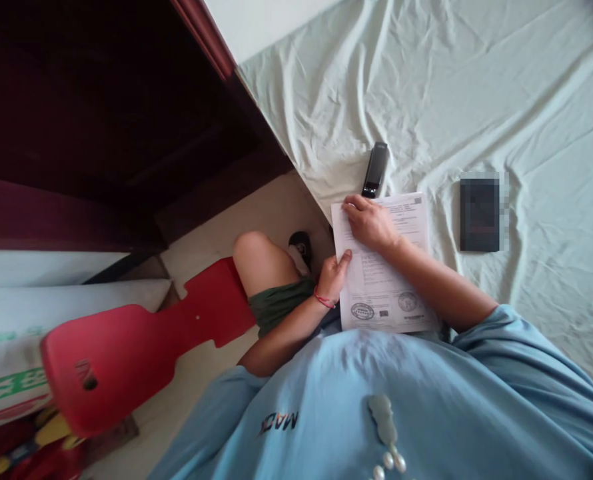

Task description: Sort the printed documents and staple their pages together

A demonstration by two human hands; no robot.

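A stack of white printed paper sheets (pixel 376 280) lies over my lap and the edge of the bed, with round stamps near its bottom. My left hand (pixel 334 277) grips its left edge, thumb on top and the other fingers hidden beneath. My right hand (pixel 370 222) is closed at the upper left corner of the sheets, its fingers bent together over the edge. Just beyond that hand, a black stapler (pixel 376 167) rests on the pale green bedsheet (pixel 441 100).
A dark rectangular object (pixel 480 215), partly blurred out, lies on the bedsheet to the right. On my left stands a red plastic chair (pixel 111 360), beside a white printed sack (pixel 11 353). Dark reddish wooden furniture (pixel 101 107) fills the upper left.
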